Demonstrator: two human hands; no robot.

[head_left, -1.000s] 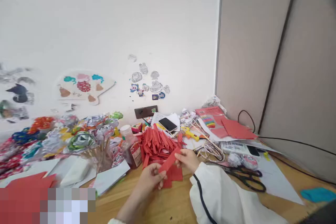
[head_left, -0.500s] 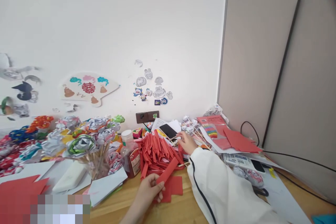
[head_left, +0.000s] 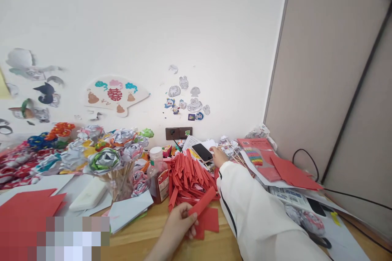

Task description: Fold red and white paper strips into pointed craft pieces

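My left hand (head_left: pixel 178 224) is closed on a folded red paper strip (head_left: pixel 202 202), held low over the wooden table (head_left: pixel 147 240) above some flat red paper pieces (head_left: pixel 210 220). Behind it lies a heap of folded red strips (head_left: pixel 188 173). My right hand (head_left: pixel 219 156), in a white sleeve (head_left: pixel 257 216), reaches far across to a black phone (head_left: pixel 202 152) near the wall. Its fingers touch the phone's edge; whether they grip it I cannot make out.
Paper roses on sticks (head_left: pixel 104 159) crowd the left. A red-labelled bottle (head_left: pixel 157 175) stands beside the strips. Red sheets (head_left: pixel 288 173) and papers lie at the right, with a black cable (head_left: pixel 306 159). A wall socket (head_left: pixel 179 133) sits behind. White paper (head_left: pixel 128 210) lies in front.
My right hand let go of the red strip and stretched forward to the phone by the wall. The left hand kept the strip. The view shifted right.
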